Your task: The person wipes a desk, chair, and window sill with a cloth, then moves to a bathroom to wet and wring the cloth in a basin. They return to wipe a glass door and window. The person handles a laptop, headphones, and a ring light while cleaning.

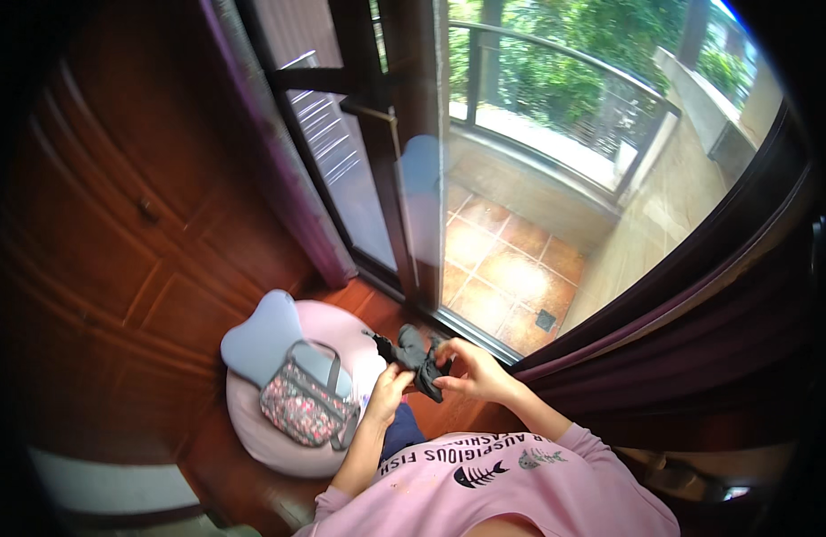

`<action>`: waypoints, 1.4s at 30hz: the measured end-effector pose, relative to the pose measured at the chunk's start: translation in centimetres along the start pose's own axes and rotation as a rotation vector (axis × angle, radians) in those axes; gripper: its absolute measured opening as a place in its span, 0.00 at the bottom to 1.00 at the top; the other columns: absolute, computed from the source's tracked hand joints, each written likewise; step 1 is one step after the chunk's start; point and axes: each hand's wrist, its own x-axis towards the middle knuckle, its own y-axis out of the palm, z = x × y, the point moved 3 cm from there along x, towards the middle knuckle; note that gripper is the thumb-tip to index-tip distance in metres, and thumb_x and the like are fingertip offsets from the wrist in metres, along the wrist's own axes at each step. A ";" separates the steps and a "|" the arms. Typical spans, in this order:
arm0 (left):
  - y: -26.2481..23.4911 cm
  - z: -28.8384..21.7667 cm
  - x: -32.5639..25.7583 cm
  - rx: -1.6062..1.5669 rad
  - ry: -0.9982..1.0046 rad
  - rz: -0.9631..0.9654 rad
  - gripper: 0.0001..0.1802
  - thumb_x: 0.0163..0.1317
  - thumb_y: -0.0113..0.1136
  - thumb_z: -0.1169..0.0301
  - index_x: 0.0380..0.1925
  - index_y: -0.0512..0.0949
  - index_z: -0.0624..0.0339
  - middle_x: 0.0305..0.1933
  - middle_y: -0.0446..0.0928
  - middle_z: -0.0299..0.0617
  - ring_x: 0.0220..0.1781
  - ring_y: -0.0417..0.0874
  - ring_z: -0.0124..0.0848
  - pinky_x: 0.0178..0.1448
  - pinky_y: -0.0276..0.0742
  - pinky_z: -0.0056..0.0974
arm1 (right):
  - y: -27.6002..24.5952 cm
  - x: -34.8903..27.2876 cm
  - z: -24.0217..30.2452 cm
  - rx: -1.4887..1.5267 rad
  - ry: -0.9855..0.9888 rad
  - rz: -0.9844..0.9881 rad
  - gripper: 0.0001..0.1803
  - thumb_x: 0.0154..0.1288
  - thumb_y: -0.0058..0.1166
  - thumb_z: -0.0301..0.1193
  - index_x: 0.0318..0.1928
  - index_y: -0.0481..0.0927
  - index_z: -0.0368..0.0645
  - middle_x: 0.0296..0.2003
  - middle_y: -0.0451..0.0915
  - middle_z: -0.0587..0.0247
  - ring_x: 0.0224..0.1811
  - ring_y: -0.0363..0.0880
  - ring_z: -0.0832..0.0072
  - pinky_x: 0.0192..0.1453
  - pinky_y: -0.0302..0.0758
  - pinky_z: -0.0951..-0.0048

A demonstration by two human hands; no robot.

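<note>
A crumpled black fabric item (413, 351) with several loose folds is held up in front of my body; its exact kind cannot be made out. My left hand (391, 390) grips its near left side, thumb on top. On the other side my right hand (472, 370) pinches its right edge between curved fingers and thumb. To the left of my left hand, a grey-trimmed floral handbag (307, 404) lies on a round pink pouf (252, 438). A pale blue, curved-edged cushion (259, 338) rests behind the bag on the same pouf.
A dark-framed glass door (377, 179) stands ahead, giving onto a tiled balcony (502, 259) with a railing (565, 54). Purple curtains (699, 331) hang on the right. Wooden panelled doors (136, 224) fill the left, above a reddish wood floor (364, 300).
</note>
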 end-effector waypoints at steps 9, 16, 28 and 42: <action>-1.1 -18.5 8.2 0.777 0.655 0.402 0.05 0.57 0.60 0.77 0.31 0.76 0.69 0.31 0.75 0.42 0.34 0.75 0.27 0.38 0.70 0.31 | -0.9 9.1 -0.6 0.433 0.245 -0.060 0.08 0.59 0.61 0.25 0.36 0.76 0.39 0.26 0.76 0.70 0.32 0.74 0.83 0.39 0.73 0.78; -11.0 -15.8 19.3 1.080 0.413 0.301 0.12 0.53 0.61 0.65 0.30 0.80 0.64 0.34 0.80 0.48 0.39 0.81 0.41 0.44 0.76 0.41 | -7.1 6.0 -2.2 0.331 0.405 -0.724 0.04 0.59 0.59 0.25 0.31 0.76 0.41 0.26 0.76 0.73 0.28 0.71 0.87 0.33 0.70 0.83; -5.4 -21.4 18.4 0.535 0.513 0.327 0.02 0.60 0.55 0.80 0.30 0.75 0.69 0.31 0.75 0.35 0.35 0.73 0.22 0.41 0.68 0.28 | -5.2 8.1 -3.9 0.138 0.485 -0.459 0.05 0.61 0.58 0.26 0.37 0.79 0.38 0.31 0.79 0.70 0.33 0.75 0.86 0.36 0.74 0.80; 2.0 -22.2 16.0 -0.101 0.239 0.517 0.21 0.57 0.63 0.76 0.50 0.67 0.63 0.48 0.74 0.40 0.51 0.75 0.27 0.58 0.69 0.33 | -6.5 12.3 0.9 0.134 0.350 -0.297 0.11 0.59 0.62 0.30 0.39 0.82 0.37 0.39 0.80 0.62 0.39 0.76 0.80 0.44 0.73 0.74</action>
